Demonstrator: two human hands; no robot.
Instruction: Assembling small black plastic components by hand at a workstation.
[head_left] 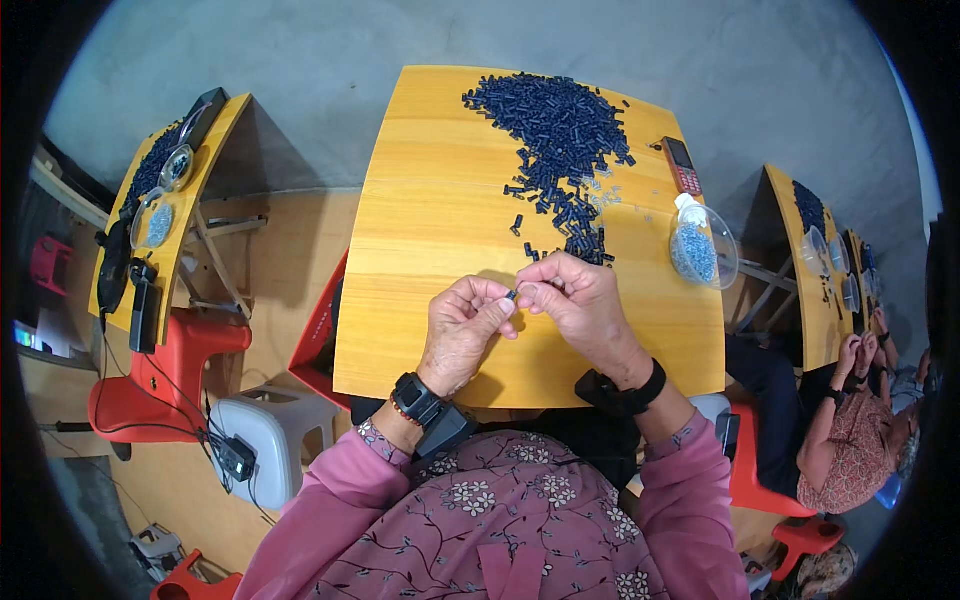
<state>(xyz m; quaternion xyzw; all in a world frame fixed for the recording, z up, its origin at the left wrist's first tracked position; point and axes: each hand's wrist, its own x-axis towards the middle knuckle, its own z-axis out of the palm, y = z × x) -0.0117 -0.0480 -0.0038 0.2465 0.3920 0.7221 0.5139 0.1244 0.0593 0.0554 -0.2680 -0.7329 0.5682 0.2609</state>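
Note:
My left hand [462,328] pinches a small dark blue plastic piece [512,295] between thumb and fingers above the near part of the yellow wooden table [430,190]. Close against it, my right hand [582,308] is closed in a pinch, its fingertips at the piece's right end. Whatever those fingertips hold is too small to make out. Beyond my hands spreads a heap of similar short dark blue pieces [550,115], trailing toward me. A few small clear pieces [603,190] lie at the heap's right side.
At the table's right edge stands a clear round tub [694,255] of light blue bits, with a red and black keypad phone [682,165] beyond it. A red bin [318,335] is at the left edge. Co-workers sit at tables to the right; a red stool [170,375] stands left.

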